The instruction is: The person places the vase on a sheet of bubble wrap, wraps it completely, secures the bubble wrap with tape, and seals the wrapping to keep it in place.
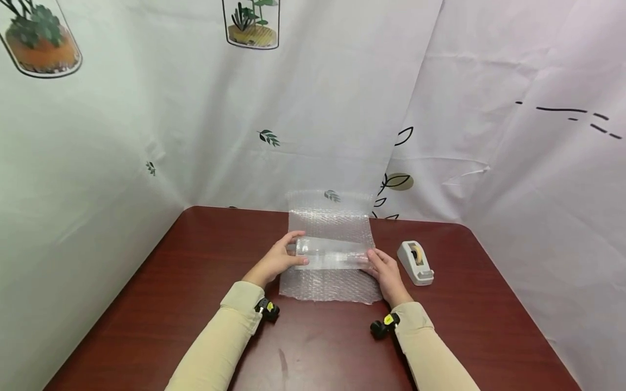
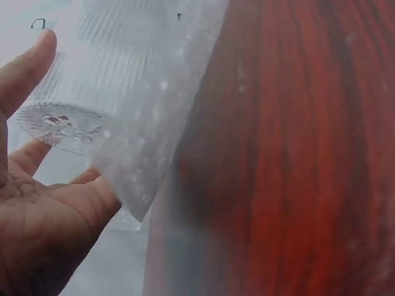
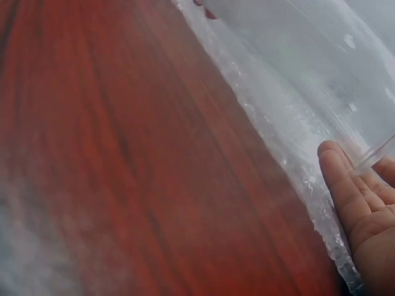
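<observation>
A clear, ribbed vase (image 1: 332, 254) lies sideways over a sheet of bubble wrap (image 1: 327, 288) on the table. My left hand (image 1: 275, 263) grips its base end, thumb on the near side and fingers on the far side. In the left wrist view the vase's round base (image 2: 62, 126) with a cut pattern faces that palm. At the other end, my right hand (image 1: 386, 274) holds the open rim, with the thumb over it. The right wrist view shows fingers (image 3: 345, 185) under the smooth rim, above the wrap's edge (image 3: 278, 142).
To the right of the wrap stands a white tape dispenser (image 1: 415, 263) with a yellowish roll. The dark red table (image 1: 146, 304) meets white printed curtains (image 1: 220, 136) at its back and sides. The far end of the wrap rises against the back curtain.
</observation>
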### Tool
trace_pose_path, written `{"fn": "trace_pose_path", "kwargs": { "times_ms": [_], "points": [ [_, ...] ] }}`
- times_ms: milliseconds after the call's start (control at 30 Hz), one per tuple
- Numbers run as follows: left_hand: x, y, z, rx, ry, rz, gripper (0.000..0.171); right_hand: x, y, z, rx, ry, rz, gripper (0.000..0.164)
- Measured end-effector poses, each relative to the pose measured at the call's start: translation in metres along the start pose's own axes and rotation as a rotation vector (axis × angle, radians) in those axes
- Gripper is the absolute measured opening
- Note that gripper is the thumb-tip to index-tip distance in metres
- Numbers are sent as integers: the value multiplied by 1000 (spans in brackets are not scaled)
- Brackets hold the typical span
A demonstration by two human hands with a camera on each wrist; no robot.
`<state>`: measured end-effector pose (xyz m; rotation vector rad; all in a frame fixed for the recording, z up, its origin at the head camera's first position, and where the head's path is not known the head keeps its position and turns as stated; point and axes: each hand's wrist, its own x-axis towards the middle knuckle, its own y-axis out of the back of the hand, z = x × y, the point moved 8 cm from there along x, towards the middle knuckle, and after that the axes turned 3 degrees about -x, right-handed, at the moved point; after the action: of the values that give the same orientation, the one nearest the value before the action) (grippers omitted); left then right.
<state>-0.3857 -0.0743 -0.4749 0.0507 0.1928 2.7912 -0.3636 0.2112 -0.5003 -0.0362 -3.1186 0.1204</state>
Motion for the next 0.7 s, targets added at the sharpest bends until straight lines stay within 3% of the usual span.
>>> {"fn": "trace_pose_path", "kwargs": {
  "times_ms": [300,500,700],
  "points": [
    [-10,-3,-4,26,13,-44,77,-4,-2,4,-140,-13,-33,51],
    [-8,-3,-3,66,12,-47,77,-4,-1,2,-147,-6,-70,48],
    [-8,-3,-6,94,13,-57,78,-7,0,2,-149,30,-55,50]
  ]
}}
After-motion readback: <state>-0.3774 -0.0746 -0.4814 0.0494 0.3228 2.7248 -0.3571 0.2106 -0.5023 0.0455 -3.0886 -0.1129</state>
